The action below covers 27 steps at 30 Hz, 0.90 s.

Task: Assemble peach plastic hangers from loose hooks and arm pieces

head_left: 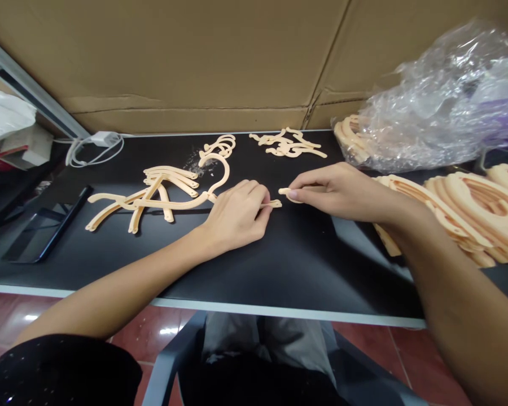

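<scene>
Head view showed the left hand [236, 217] clenched on a light, stiff plastic hanger [173, 203] lying on the tabletop [279, 265], best held by its thin arm, at 9 o'clock from the right hand [341, 194], which pinched a short plastic piece [288, 193].

Our left hand [235, 217] grips a curved peach plastic hook [186, 202]; our right hand [334, 192] pinches a short matching piece [284, 192] just beside it.
</scene>
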### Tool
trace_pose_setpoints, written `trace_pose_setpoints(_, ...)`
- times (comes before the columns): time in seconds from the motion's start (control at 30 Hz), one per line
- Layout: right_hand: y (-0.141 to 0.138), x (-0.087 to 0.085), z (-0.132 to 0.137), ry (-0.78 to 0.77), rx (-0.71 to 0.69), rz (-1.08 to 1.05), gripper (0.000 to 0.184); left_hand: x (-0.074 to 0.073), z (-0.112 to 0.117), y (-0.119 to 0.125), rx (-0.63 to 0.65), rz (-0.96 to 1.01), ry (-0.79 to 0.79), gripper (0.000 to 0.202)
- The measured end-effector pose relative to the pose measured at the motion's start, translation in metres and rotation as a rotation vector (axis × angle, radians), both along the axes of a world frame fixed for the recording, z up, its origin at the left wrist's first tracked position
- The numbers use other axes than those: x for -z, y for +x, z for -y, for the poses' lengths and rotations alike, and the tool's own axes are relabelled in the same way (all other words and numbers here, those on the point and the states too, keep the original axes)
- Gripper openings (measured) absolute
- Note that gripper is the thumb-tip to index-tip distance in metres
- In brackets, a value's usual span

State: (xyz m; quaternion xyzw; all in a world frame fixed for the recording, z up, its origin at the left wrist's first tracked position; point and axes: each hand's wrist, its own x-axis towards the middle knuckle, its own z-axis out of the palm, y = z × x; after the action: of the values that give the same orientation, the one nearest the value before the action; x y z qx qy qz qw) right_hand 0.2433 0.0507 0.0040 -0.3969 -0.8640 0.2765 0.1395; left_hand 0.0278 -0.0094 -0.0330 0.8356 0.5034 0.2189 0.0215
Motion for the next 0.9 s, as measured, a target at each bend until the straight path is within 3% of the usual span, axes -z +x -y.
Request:
trace_pose_setpoints(0.4,0.0018,0.0017,-0.0005,-0.057,-0.057,0.124,0.031,0.0025,-0.0013,-0.0017,0.071,0.001,0.005,0.007)
trace_pose_setpoints(0.77,0.0015,0.0063,-0.007,-0.218,-0.044,0.006,0.036,0.0057,-0.0037,-0.0038,0.17,0.035,-0.001,0.012)
trace_pose_setpoints(0.9,0.0006,0.0067,-0.0066,-0.207,-0.037,0.01,0.036,0.0064,-0.005,-0.0044,0.18,0.031,-0.01,0.013)
